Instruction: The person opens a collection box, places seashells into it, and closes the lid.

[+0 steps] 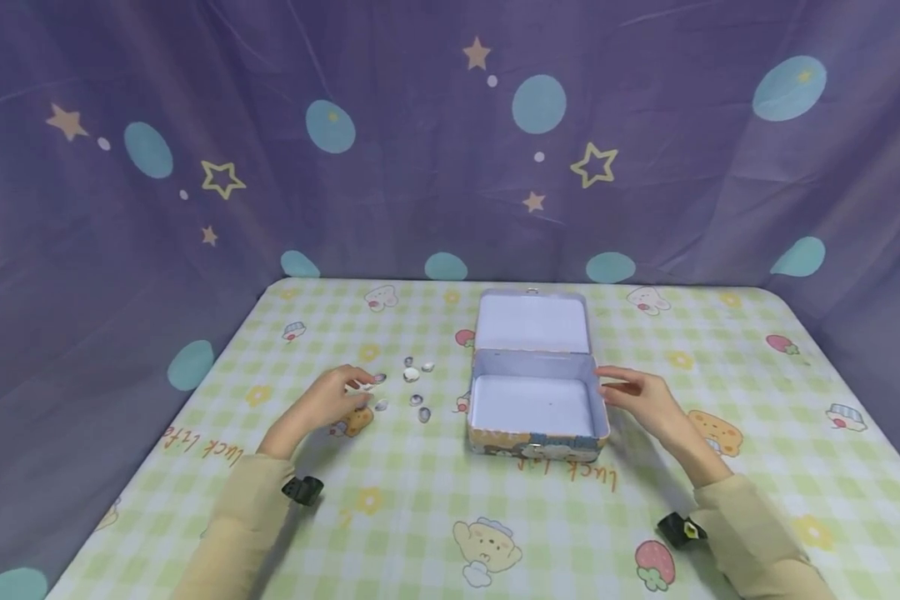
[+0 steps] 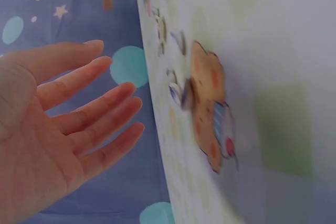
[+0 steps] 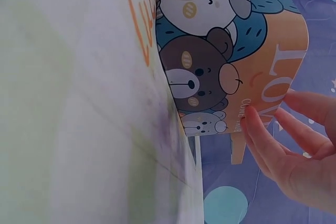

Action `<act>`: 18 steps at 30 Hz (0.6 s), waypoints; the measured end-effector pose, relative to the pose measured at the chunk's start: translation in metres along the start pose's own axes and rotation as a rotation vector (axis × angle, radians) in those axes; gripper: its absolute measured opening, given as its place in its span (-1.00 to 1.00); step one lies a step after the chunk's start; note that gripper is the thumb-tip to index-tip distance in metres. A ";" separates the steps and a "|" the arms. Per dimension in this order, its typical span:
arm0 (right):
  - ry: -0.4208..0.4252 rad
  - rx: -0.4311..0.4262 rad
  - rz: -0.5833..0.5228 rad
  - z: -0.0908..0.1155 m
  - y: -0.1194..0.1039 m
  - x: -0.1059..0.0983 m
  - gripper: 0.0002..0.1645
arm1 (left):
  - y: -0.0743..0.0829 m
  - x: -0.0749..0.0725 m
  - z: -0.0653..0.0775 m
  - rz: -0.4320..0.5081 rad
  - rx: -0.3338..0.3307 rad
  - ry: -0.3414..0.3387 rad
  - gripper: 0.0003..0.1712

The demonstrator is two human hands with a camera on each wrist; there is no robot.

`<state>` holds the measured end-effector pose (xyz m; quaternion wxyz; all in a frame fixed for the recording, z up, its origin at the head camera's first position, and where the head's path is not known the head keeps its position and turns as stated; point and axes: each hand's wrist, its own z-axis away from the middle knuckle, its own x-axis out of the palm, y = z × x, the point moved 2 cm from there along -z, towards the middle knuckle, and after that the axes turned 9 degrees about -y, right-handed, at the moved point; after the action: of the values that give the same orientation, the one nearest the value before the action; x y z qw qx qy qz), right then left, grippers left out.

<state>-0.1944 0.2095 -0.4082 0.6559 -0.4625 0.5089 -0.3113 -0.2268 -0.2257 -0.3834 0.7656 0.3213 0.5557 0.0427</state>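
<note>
Several small purple-and-white seashells lie loosely grouped on the tablecloth, left of the tin box. Over the shells at the group's left edge is my left hand; the left wrist view shows its fingers spread, with nothing in the palm. The rectangular tin box stands with its hinged lid folded back and its pale inside bare. My right hand holds the box's right wall near the rim, thumb on the outer side and fingertips at the top edge. Cartoon bears cover that side.
A green-and-white checked tablecloth with cartoon prints covers the table. Behind it hangs a purple curtain with stars and blue ovals. Small black devices sit at the left wrist and right wrist.
</note>
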 end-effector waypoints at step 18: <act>0.011 -0.007 -0.008 0.002 -0.001 0.001 -0.46 | -0.024 0.006 0.000 -0.005 -0.067 -0.051 -0.74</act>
<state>-0.1922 0.2088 -0.4075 0.6503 -0.4651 0.5115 -0.3149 -0.2316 -0.2415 -0.4016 0.7898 0.2951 0.5352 0.0515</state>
